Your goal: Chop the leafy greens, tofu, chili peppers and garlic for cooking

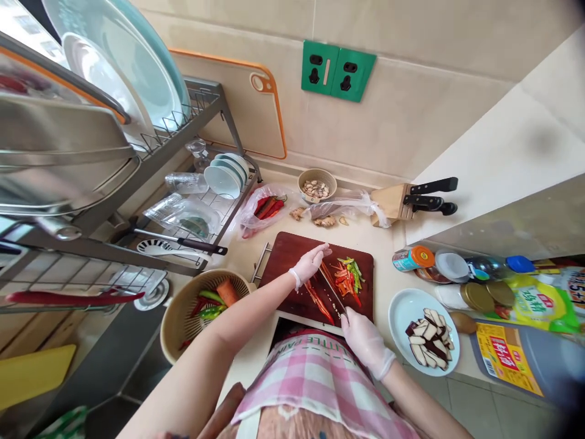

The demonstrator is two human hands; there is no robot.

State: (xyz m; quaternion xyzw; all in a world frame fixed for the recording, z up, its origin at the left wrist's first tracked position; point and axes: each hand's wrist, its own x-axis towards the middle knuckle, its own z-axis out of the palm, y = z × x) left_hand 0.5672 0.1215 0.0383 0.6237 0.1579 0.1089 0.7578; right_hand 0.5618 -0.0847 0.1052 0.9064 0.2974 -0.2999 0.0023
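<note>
A dark wooden cutting board (286,259) lies on the counter in front of me. My right hand (365,341), in a clear glove, is closed round the handle of a knife (335,291) at the board's near edge. The blade points away, up and left across the board. Also gloved, my left hand (309,266) is over the board by the far end of the blade, its fingers stretched out; whether they touch the blade I cannot tell. Long red pepper strips (320,302) lie left of the blade. To its right is a pile of cut red and green pepper (350,277).
Left of the board stands a basket (167,332) with a carrot and peppers. A plate (397,317) of sliced eggplant is at the right, near bottles and jars. Behind are a bag of red peppers (269,207), ginger (325,221), a garlic basket (317,198) and a knife block (393,201).
</note>
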